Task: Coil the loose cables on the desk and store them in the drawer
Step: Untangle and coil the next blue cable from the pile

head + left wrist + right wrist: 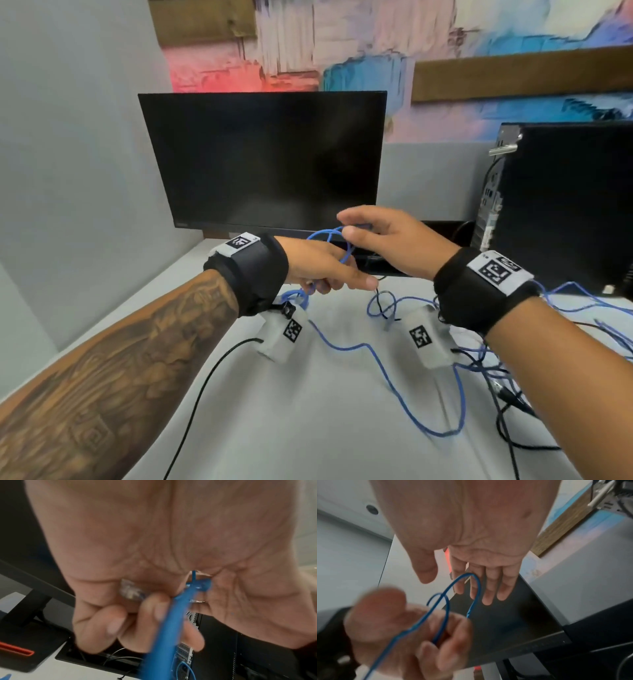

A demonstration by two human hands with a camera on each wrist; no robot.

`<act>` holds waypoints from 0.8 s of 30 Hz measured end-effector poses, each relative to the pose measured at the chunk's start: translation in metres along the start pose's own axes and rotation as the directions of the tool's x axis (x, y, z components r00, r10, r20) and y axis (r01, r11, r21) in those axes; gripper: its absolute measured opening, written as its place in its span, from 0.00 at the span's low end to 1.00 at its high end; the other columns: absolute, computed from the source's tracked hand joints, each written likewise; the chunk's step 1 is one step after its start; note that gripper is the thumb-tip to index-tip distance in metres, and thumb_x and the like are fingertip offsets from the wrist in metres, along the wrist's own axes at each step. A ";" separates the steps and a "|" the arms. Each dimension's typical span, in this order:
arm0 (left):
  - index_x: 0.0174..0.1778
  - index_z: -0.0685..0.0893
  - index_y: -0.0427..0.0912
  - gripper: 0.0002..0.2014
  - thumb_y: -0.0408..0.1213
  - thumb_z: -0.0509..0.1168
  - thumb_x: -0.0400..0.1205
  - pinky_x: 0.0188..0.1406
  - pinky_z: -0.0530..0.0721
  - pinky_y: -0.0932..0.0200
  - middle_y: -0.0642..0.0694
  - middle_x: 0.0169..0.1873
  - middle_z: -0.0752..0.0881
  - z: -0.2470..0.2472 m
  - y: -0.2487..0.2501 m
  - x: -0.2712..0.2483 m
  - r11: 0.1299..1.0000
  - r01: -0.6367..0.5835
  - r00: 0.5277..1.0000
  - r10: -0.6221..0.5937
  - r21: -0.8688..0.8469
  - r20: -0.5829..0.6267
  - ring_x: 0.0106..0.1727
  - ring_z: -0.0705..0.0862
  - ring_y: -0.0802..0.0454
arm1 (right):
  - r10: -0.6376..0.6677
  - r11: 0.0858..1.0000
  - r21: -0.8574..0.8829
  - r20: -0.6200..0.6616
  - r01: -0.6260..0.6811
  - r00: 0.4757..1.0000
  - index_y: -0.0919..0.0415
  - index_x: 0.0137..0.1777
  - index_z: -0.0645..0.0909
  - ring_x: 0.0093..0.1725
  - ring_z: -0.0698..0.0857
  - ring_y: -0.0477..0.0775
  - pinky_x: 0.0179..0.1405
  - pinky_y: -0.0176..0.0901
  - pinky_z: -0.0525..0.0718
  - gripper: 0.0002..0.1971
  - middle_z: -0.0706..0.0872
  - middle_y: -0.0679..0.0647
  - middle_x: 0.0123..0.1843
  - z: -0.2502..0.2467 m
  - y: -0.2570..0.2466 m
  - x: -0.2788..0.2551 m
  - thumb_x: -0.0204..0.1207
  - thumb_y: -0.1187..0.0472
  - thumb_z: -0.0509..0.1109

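Observation:
A thin blue network cable (346, 347) trails across the white desk (308, 438) and rises to both hands in front of the monitor. My left hand (325, 274) grips it with curled fingers; in the left wrist view the cable (171, 618) runs out of the fist and its clear plug (130, 591) lies against the palm. A small loop (327, 236) stands above that fist. My right hand (363, 233) is beside it, fingers (488, 588) nearly straight, thumb apart, with the loop (471, 575) hooked over the fingers. No drawer shows.
A dark monitor (263, 161) stands right behind the hands. A black computer tower (565, 205) is at the right. A black cable (205, 387) crosses the desk at the left. More blue and black cables (496, 373) lie tangled under my right forearm.

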State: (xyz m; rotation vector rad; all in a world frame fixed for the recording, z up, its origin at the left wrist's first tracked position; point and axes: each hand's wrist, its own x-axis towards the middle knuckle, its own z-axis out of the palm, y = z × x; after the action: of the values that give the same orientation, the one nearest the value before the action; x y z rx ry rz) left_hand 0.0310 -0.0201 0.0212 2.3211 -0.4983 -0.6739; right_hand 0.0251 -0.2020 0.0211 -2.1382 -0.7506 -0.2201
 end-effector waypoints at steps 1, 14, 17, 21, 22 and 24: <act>0.41 0.79 0.43 0.24 0.63 0.72 0.71 0.32 0.65 0.56 0.48 0.31 0.70 0.000 -0.001 -0.001 0.999 -0.026 1.000 0.026 -0.024 0.000 0.29 0.66 0.52 | 0.013 1.000 -0.003 0.000 -0.013 1.000 0.53 0.69 0.83 0.61 0.86 0.43 0.66 0.39 0.82 0.15 0.89 0.46 0.61 0.005 0.006 0.004 0.84 0.54 0.69; 0.45 0.83 0.41 0.13 0.39 0.57 0.90 0.27 0.68 0.61 0.52 0.24 0.65 -0.015 -0.068 0.028 0.603 -0.495 0.789 0.009 -0.626 -0.614 0.24 0.62 0.56 | 0.293 0.956 0.071 -0.320 -0.285 0.901 0.57 0.47 0.91 0.39 0.83 0.46 0.38 0.30 0.78 0.04 0.90 0.53 0.41 0.012 0.095 0.026 0.79 0.59 0.75; 0.43 0.80 0.40 0.11 0.37 0.54 0.85 0.32 0.69 0.60 0.52 0.24 0.64 -0.027 -0.076 0.027 0.095 -0.477 0.877 0.118 -0.874 -0.465 0.24 0.62 0.56 | 0.277 0.960 0.042 -0.272 -0.276 0.922 0.58 0.44 0.90 0.39 0.83 0.46 0.39 0.29 0.79 0.04 0.90 0.57 0.42 0.019 0.102 0.028 0.78 0.60 0.75; 0.51 0.81 0.40 0.12 0.32 0.52 0.89 0.54 0.87 0.52 0.51 0.34 0.80 -0.029 -0.076 0.038 -0.084 -0.560 0.809 0.157 -0.824 -0.566 0.33 0.82 0.57 | 0.259 0.963 -0.099 0.063 -0.252 0.964 0.56 0.42 0.90 0.34 0.85 0.43 0.40 0.34 0.81 0.05 0.91 0.52 0.39 0.047 0.086 0.034 0.78 0.60 0.75; 0.53 0.82 0.39 0.12 0.32 0.52 0.90 0.57 0.89 0.51 0.49 0.37 0.86 -0.027 -0.078 0.042 -0.076 -0.603 0.785 0.120 -0.794 -0.607 0.38 0.87 0.56 | 0.252 0.961 -0.146 0.129 -0.233 0.959 0.54 0.43 0.91 0.34 0.85 0.44 0.40 0.36 0.82 0.04 0.91 0.51 0.38 0.052 0.079 0.035 0.78 0.58 0.75; 0.56 0.82 0.38 0.11 0.32 0.53 0.90 0.59 0.89 0.49 0.44 0.45 0.92 -0.024 -0.085 0.050 -0.025 -0.659 0.750 0.054 -0.752 -0.659 0.49 0.92 0.50 | 0.221 0.966 -0.186 0.225 -0.180 0.949 0.51 0.44 0.91 0.35 0.86 0.43 0.42 0.34 0.83 0.04 0.91 0.47 0.39 0.057 0.064 0.035 0.78 0.54 0.75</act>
State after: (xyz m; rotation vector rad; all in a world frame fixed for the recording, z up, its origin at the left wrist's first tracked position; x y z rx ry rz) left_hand 0.0990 0.0266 -0.0380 0.7686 -0.2450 -0.0097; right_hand 0.0853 -0.1731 -0.0434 -2.4102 -0.6634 0.0960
